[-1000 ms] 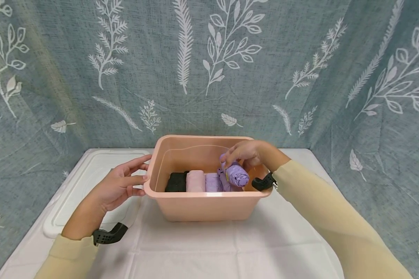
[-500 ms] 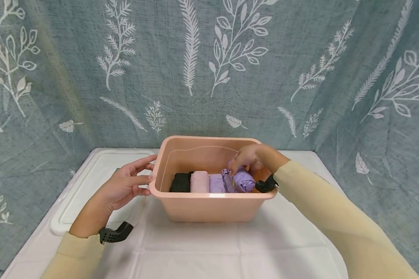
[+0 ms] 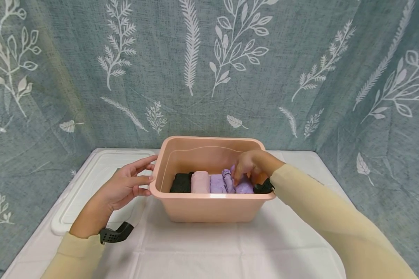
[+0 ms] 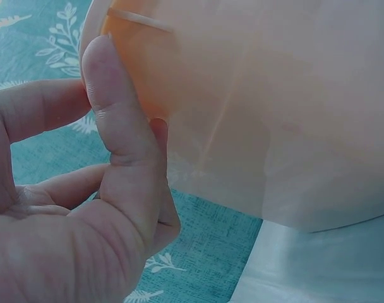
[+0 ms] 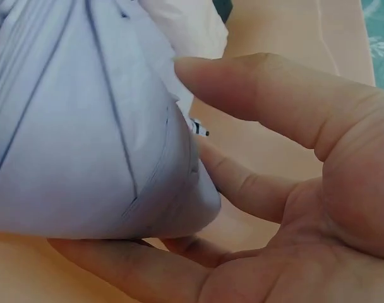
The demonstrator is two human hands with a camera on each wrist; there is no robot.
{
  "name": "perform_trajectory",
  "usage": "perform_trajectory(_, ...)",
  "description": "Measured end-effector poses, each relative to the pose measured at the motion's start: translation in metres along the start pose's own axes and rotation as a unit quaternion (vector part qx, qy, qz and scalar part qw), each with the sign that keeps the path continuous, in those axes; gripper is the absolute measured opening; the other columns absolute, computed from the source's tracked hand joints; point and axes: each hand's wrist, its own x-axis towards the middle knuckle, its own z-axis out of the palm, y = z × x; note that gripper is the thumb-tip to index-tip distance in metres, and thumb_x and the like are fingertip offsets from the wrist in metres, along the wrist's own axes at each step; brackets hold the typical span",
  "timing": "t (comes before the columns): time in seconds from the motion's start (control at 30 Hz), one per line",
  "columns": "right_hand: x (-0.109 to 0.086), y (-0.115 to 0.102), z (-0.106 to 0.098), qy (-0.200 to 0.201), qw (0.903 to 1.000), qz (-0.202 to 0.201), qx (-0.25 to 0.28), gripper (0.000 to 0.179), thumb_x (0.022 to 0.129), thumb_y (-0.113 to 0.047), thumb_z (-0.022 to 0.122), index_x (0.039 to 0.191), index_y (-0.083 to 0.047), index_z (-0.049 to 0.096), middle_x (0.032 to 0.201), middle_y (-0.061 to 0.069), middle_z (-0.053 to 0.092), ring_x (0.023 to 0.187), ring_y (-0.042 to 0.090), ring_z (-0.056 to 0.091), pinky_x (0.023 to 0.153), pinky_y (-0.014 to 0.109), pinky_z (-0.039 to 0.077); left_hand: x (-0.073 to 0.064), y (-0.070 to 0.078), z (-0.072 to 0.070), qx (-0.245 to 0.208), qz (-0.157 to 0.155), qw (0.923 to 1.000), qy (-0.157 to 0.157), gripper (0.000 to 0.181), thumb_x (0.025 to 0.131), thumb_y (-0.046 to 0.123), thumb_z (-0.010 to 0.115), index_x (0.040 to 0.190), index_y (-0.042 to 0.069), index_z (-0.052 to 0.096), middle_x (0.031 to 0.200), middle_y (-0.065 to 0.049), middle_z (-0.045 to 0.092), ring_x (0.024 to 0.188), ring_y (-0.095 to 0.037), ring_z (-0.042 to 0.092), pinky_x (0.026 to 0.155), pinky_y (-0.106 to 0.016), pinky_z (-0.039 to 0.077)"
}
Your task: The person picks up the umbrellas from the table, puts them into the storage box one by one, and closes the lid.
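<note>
A peach plastic bin (image 3: 209, 209) stands on the white-covered table. At its left rim my left hand (image 3: 129, 184) touches the outside with thumb and fingers fairly straight; in the left wrist view the thumb (image 4: 116, 95) lies against the bin wall. My right hand (image 3: 248, 164) reaches inside at the right end and holds a purple folded umbrella (image 3: 244, 186). Its pleated cloth (image 5: 103, 126) fills the left of the right wrist view, the thumb beside it and fingers underneath. To its left lie a slim purple roll (image 3: 228, 180), a lilac bundle (image 3: 217, 184), a pink bundle (image 3: 200, 182) and a black bundle (image 3: 180, 183).
A white lid (image 3: 101, 166) lies flat on the table left of the bin, partly behind my left arm. A blue-green curtain (image 3: 202, 116) with white leaf patterns hangs behind and at both sides.
The purple umbrella has gone down and to the right, from tilted above the other bundles to lying in the bin's right end. My right hand has lowered with it. The left hand stays at the rim.
</note>
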Motion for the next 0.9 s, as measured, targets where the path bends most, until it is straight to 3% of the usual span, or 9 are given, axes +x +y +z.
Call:
perform_trajectory(0.07,-0.001,0.0,-0.001,0.007,0.9998,0.002,-0.02,0.039,0.089,-0.007,0.075,0.126,0.001,0.065,0.136,0.015,0.059,0.126,0.036,0.057,0.111,0.058,0.047,0.0,0.0,0.0,0.0,0.001,1.0,0.001,0.076,0.099,0.002,0.064,0.163,0.009,0.025,0.124,-0.006,0.047,0.074,-0.011,0.07,0.067,-0.025,0.063)
perform_trajectory(0.23,-0.013,-0.004,-0.006,0.03,0.9984,-0.002,-0.048,0.056,0.087,-0.011,0.076,0.139,-0.001,0.06,0.144,0.021,0.054,0.122,0.045,0.06,0.101,0.055,0.056,0.0,-0.001,0.001,0.002,0.0,1.0,0.003,0.076,0.099,0.002,0.064,0.163,0.009,0.025,0.124,-0.006,0.047,0.075,-0.011,0.07,0.067,-0.026,0.063)
perform_trajectory(0.47,-0.03,-0.004,-0.011,0.048,0.9964,-0.049,-0.049,0.052,0.088,-0.014,0.076,0.135,0.0,0.059,0.124,0.013,0.054,0.106,0.032,0.061,0.093,0.044,0.061,0.0,-0.001,0.001,-0.001,-0.001,1.0,0.004,0.076,0.099,0.003,0.063,0.164,0.01,0.024,0.123,-0.006,0.047,0.074,-0.009,0.069,0.067,-0.026,0.063)
perform_trajectory(0.73,-0.048,-0.002,-0.008,0.035,0.995,-0.092,0.013,0.047,0.091,-0.01,0.073,0.134,0.001,0.056,0.105,0.006,0.058,0.084,0.021,0.059,0.082,0.033,0.06,0.0,0.0,0.0,0.006,0.001,1.0,0.007,0.075,0.1,0.003,0.063,0.164,0.009,0.024,0.123,-0.006,0.047,0.075,-0.008,0.069,0.067,-0.026,0.063)
perform_trajectory(0.9,-0.061,0.003,-0.007,0.021,0.9907,-0.13,0.033,0.045,0.094,-0.008,0.067,0.136,0.002,0.054,0.12,0.013,0.068,0.082,0.016,0.059,0.079,0.028,0.058,0.0,0.0,0.001,0.008,-0.001,0.9999,0.009,0.076,0.1,0.004,0.064,0.164,0.009,0.023,0.123,-0.005,0.047,0.075,-0.008,0.069,0.067,-0.026,0.063)
